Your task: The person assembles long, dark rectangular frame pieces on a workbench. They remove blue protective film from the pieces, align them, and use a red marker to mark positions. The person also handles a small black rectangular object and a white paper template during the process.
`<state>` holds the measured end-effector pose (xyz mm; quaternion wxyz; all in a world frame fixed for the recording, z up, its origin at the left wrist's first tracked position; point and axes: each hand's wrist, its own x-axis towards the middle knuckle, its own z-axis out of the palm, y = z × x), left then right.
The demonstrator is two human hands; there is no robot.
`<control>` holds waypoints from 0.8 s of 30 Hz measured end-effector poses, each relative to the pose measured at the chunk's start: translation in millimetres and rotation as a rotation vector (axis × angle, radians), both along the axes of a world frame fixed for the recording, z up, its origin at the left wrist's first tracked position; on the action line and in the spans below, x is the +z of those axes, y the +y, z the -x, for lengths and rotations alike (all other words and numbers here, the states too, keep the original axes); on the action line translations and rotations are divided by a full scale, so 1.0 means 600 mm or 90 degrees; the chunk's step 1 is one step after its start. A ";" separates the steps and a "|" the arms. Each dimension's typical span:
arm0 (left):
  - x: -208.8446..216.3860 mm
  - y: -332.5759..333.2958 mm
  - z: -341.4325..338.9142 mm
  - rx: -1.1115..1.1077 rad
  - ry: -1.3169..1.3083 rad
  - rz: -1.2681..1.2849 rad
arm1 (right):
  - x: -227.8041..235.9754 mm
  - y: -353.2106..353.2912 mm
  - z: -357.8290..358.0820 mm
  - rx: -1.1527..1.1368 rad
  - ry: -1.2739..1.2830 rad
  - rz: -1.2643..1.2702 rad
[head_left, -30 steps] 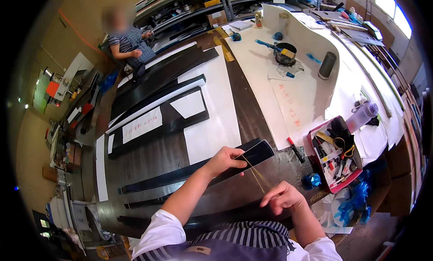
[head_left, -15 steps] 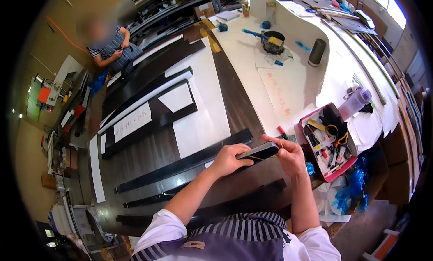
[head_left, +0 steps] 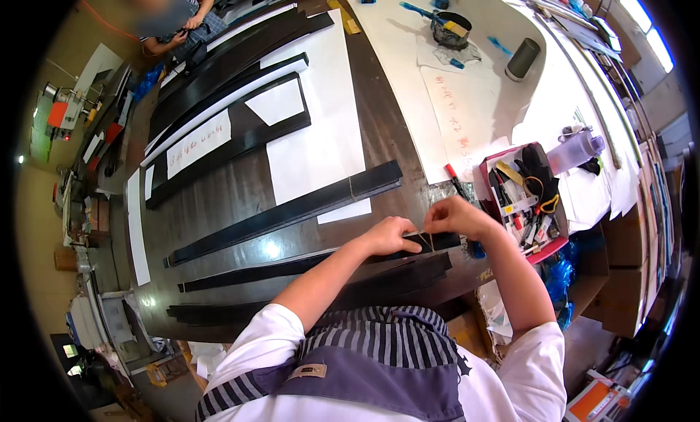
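A long bundle of black strips lies across the table in front of me. Near its right end, my left hand is closed over it, thumb on top. My right hand pinches a thin tan rubber band, pulled up from the bundle beside my left thumb. Part of the band is hidden by my fingers. Just beyond lies another black bundle with a thin band round its right part. Closer to me rests a third group of black strips, partly behind my left forearm.
A pink box of pens, scissors and tools stands right of my right hand, beside a red marker and purple bottle. Wide black pieces and white sheets lie farther off. A co-worker stands at the far left.
The bundle's right end, raised and tilted toward me before, is now down at the table. Both hands went down with it, and my right hand turned, pinching the band from above.
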<state>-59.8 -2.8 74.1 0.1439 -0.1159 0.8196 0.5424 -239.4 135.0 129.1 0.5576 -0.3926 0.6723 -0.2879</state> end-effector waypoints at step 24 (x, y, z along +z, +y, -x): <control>-0.121 -0.013 -0.207 0.163 0.014 0.553 | -0.250 -0.037 -0.208 -0.547 -0.001 0.185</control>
